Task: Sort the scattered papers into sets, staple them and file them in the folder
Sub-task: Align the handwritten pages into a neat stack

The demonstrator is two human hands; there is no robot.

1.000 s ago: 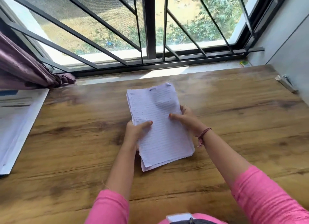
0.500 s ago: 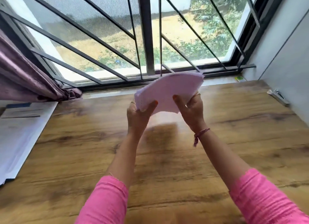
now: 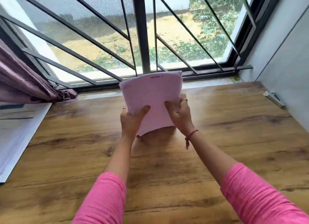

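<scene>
Far left of the hands, a white folder (image 3: 18,136) lies flat at the table's (image 3: 167,165) edge, a purple curtain (image 3: 25,80) bunched beyond it.

The left hand (image 3: 132,121) grips the lower left edge of the stack of papers (image 3: 150,100), thumb on the front sheet, other fingers hidden behind. The stack stands nearly upright between the two hands, bottom edge down at the wood; whether it touches I cannot tell. The top sheet is lined with a small heading near the top. The right hand (image 3: 179,115) clamps the lower right side the same way, thumb in front, a ring on one finger and a thread band at the wrist. The hands sit just apart, both pinching the same stack.

Judgement: this looks like squaring the sheets before stapling. The paper is light, thin and floppy; the top bows back already. The sheets are slick against each other, so a loose hold lets them fan or slide. Best hold is both side edges low down, with a firm pinch, thumbs in front.

Well right of the hands, a stapler (image 3: 275,98) rests near the wall. A small green thing (image 3: 236,80) lies on the sill.
</scene>
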